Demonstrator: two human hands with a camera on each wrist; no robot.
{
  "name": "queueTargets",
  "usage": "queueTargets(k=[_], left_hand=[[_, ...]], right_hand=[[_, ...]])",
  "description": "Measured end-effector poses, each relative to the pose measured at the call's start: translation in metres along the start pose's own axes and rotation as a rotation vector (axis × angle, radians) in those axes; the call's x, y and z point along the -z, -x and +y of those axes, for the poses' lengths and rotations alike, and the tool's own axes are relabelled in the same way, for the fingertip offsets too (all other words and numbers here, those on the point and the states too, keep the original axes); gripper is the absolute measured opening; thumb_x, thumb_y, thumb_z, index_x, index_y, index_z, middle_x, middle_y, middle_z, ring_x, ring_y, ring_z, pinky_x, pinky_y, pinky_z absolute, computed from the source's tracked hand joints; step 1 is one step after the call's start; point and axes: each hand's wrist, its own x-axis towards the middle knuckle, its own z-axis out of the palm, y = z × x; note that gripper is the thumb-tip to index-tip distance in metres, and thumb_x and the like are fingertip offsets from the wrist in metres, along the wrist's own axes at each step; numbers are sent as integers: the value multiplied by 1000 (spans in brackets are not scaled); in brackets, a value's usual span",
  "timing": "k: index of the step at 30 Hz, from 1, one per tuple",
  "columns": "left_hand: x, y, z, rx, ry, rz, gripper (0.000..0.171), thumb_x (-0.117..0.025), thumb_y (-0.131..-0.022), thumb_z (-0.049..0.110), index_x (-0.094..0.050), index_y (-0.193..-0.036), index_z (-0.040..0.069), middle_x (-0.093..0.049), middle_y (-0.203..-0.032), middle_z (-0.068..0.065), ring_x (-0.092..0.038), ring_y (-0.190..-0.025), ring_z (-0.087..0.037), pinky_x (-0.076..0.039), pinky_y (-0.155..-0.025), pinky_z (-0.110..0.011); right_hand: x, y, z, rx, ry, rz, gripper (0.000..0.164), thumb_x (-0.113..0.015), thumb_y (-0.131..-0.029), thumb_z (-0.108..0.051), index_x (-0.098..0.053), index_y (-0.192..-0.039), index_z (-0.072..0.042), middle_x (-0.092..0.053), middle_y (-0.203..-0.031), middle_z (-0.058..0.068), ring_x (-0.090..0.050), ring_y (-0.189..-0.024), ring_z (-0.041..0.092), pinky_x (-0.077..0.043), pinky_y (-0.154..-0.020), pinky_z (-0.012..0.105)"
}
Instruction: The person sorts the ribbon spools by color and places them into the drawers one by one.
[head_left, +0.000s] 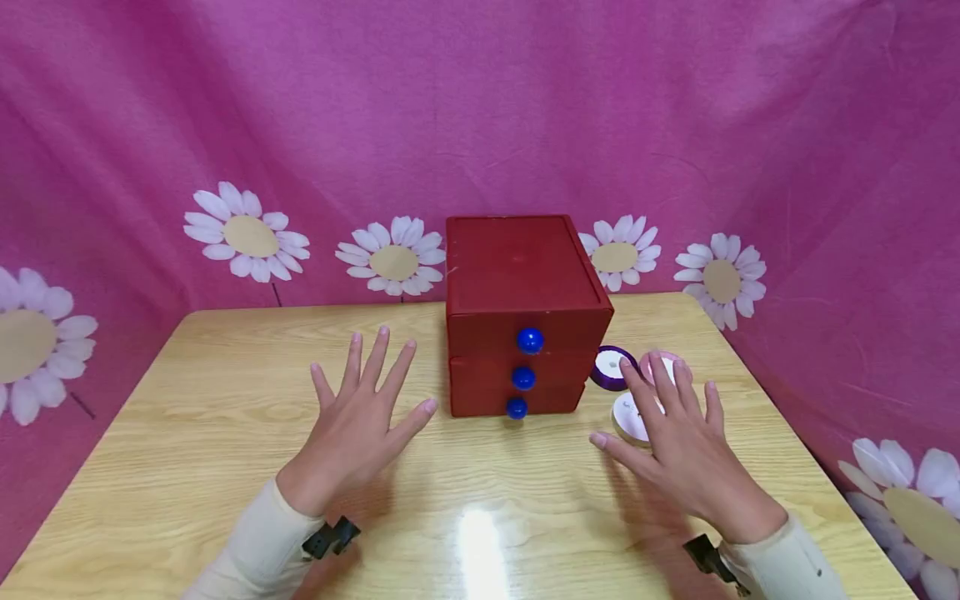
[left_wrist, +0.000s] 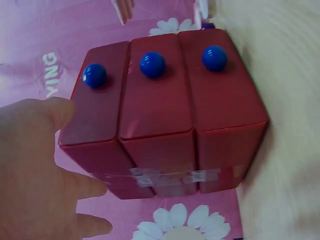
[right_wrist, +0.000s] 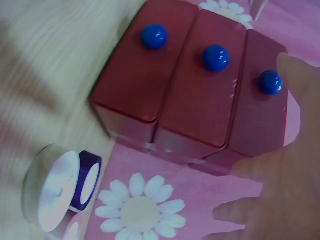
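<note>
Chest of 3 red drawers (head_left: 525,262) stands toward 12 o'clock on the wood-grain table (head_left: 187,433), its fronts facing 6 o'clock. Every drawer looks closed, and each carries 1 round blue knob (head_left: 530,341). Left hand (head_left: 352,433) hovers over the tabletop at 8 o'clock from the chest, back uppermost, its grip released and its fingers spread wide around nothing; the thumb points to 1 o'clock, apart from the drawers. Right hand (head_left: 682,450) hovers at 4 o'clock from the chest, likewise released, fingers fanned, a shadow falling on the wood below.

Toward 11 o'clock from that palm, 3 flat round spools sit close together: purple spool (head_left: 607,377) just beside the chest, pink spool (head_left: 645,367) at its 3 o'clock and partly hidden by fingers, white spool (head_left: 626,417) at its 5 o'clock. Fingers overlap these spools in the head view, yet the right wrist view shows them apart from the hand.

Pale sleeves (head_left: 262,533) enter from 7 and 5 o'clock. Behind everything, at 12 o'clock, hangs pink cloth (head_left: 480,108) printed with white daisies (head_left: 251,236).
</note>
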Motion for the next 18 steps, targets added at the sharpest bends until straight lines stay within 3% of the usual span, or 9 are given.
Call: queueTargets(k=[10, 18], left_hand=[[12, -8, -3, -8, 49, 4, 79, -33, -91, 68, -15, -156, 27, -1, -162, -8, 9, -146, -38, 14, -98, -77], [32, -28, -7, -59, 117, 9, 75, -34, -93, 65, -15, -156, 28, 6, -162, 2, 11, -146, -30, 8, -101, -76]], right_hand=[[9, -9, -14, 55, 9, 48, 89, -58, -85, -60, -24, -155, -17, -15, -159, 19, -12, -143, 44, 2, -112, 61], [14, -19, -24, 105, -26, 105, 84, -59, -87, -56, -26, -154, -18, -21, -158, 17, -18, -143, 41, -4, -113, 60]])
